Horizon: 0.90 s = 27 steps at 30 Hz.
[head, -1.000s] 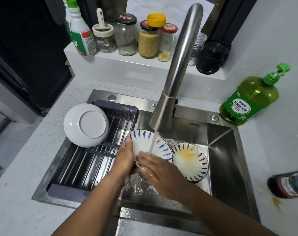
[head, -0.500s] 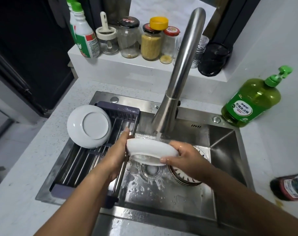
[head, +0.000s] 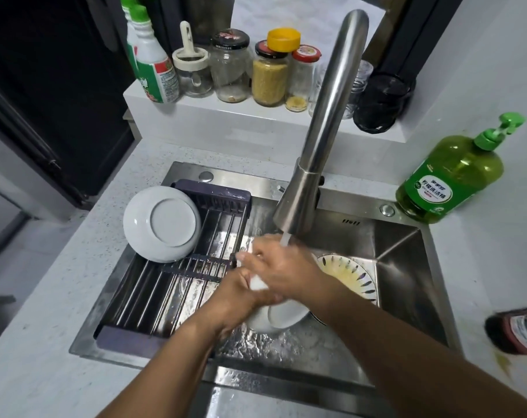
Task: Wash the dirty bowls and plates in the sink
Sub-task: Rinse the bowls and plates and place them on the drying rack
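White speckled counter (head: 60, 297) surrounds a steel sink (head: 406, 282), where a person rinses a white bowl (head: 281, 318) under water running from the tall steel tap (head: 325, 131). Both hands meet just below the spout: the left hand (head: 241, 294) curls its fingers around the bowl's near-left rim, while the right hand (head: 283, 267) lies over the bowl's upturned side with fingers bent against it, the stream striking its back. The bowl is tilted, its base facing the camera, low in the basin in front of the tap. Just right of it, partly hidden by the right wrist, a patterned plate (head: 349, 277) with a yellow-stained centre leans in the basin. Left of the tap, a drying rack (head: 177, 285) spans the sink and carries a second white bowl (head: 161, 224) turned upside down at its far-left corner. Right of the tap, a green soap bottle (head: 452, 173) with a pump stands on the counter at the sink's far-right corner. Behind the tap, jars (head: 269, 73) and a cleaner bottle (head: 155, 67) line a raised ledge (head: 226, 116).
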### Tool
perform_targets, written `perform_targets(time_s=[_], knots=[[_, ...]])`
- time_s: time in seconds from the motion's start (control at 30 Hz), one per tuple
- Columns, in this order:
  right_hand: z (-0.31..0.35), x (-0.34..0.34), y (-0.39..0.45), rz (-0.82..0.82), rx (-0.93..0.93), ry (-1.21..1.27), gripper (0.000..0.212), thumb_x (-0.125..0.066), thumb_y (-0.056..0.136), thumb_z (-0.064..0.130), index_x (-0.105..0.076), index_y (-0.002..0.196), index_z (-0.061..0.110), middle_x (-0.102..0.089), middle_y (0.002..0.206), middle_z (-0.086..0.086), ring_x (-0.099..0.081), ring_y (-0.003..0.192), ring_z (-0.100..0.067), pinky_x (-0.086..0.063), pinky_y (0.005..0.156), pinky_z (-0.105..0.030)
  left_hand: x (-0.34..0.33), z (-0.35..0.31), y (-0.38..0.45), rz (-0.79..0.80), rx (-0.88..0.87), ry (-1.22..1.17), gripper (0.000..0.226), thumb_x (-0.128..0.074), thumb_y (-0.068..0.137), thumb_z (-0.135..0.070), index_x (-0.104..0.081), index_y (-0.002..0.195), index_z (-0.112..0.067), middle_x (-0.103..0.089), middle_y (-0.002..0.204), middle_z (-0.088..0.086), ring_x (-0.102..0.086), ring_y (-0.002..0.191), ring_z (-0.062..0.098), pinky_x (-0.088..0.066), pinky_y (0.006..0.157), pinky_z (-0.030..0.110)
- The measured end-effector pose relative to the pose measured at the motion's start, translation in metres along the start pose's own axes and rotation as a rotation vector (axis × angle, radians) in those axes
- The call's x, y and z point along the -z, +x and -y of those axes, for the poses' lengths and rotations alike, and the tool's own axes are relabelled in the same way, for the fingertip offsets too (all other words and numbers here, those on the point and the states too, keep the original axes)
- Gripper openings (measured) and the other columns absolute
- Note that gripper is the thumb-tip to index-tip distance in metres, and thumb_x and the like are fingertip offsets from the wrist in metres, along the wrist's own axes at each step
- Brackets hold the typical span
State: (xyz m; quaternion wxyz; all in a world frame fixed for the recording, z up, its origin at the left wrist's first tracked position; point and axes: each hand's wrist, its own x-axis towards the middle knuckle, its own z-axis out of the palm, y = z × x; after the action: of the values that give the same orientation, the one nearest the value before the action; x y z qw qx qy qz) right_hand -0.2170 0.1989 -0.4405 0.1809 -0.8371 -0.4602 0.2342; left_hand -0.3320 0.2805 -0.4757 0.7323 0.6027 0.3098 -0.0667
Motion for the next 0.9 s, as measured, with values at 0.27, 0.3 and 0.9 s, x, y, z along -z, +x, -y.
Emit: perform_targets(time_s=[0.27,0.3,0.9], knots=[[-0.015,0.006,0.022,-0.212,-0.562,0.493,0.023,-0.056,0.098,0.045,-0.058,0.099,0.022,-0.067,0.09,-0.011,-0.065,0.084,-0.034,-0.058,0.079,-0.039,0.023,0.017,-0.004,-0.1,0.065,-0.409,0.057,-0.081,0.071,-0.006,-0.063,0.125,-0.012,-0.074,0.116,0.014,-0.067,0.112,0.038,-0.055,0.095,0.056],[-0.024,0.004,0.027,-0.253,-0.602,0.508,0.015,-0.059,0.096,0.033,-0.062,0.093,0.018,-0.068,0.086,-0.01,-0.065,0.083,-0.034,-0.058,0.08,-0.041,0.024,0.02,-0.004,-0.101,0.059,-0.463,0.056,-0.08,0.072,-0.006,-0.063,0.126,-0.011,-0.073,0.117,0.015,-0.066,0.114,0.039,-0.053,0.097,0.059],[-0.05,-0.003,0.005,-0.014,-0.661,1.533,0.029,-0.07,0.087,0.016,-0.071,0.112,0.002,-0.073,0.105,-0.021,-0.073,0.089,-0.034,-0.056,0.085,-0.055,0.007,0.02,0.032,-0.474,-0.039,-0.362,0.055,-0.064,0.097,-0.038,-0.046,0.146,-0.021,-0.058,0.138,0.003,-0.06,0.118,0.024,-0.058,0.08,0.037]])
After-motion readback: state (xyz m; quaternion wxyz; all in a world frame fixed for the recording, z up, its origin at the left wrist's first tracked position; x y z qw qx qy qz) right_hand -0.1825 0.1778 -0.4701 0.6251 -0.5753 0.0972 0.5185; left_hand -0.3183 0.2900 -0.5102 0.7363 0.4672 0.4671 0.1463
